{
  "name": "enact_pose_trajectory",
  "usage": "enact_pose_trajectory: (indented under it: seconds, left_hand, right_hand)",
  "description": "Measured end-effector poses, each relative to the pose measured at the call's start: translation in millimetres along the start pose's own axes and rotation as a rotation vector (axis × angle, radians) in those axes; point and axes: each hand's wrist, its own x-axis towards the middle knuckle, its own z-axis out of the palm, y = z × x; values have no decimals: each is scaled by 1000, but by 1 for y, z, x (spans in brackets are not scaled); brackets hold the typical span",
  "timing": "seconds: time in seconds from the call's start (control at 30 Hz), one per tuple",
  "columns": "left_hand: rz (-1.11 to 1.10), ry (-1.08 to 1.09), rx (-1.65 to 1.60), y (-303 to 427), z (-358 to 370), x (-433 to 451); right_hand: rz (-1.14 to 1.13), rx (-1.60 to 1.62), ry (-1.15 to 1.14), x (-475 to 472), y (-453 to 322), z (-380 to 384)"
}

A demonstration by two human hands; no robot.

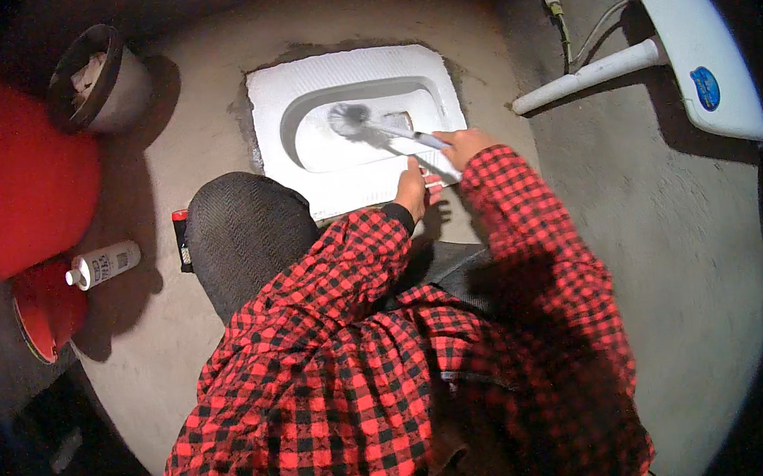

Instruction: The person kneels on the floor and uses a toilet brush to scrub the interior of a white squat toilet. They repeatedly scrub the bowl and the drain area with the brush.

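A white squat toilet is set in the concrete floor before me. My right hand grips the handle of a toilet brush at the basin's right side. The round bristle head is over the basin's middle, blurred; whether it touches the surface I cannot tell. Nearer to me, my left hand is by the basin's lower right edge, fingers apart and holding nothing. Both forearms are in red and black checked sleeves.
A waste bin with paper stands at the upper left. A white bottle and large red objects are at the left. A cistern with a white pipe projects at the upper right. My dark-clad knee is beside the toilet.
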Motion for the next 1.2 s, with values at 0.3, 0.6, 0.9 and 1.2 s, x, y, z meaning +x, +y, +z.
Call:
enact_pose_trajectory:
  seconds: [0.3, 0.6, 0.9, 1.2]
  left_hand:
    - [-122, -99, 142, -8, 8, 2]
    - [33, 30, -97, -11, 5, 32]
    - [908, 69, 898, -2, -19, 60]
    - [1024, 219, 1285, 44, 11, 51]
  right_hand:
    - [115, -69, -157, 17, 25, 51]
    - [52, 138, -135, 5, 8, 45]
    - [22, -81, -50, 5, -19, 30]
    - [-214, 155, 363, 26, -11, 17]
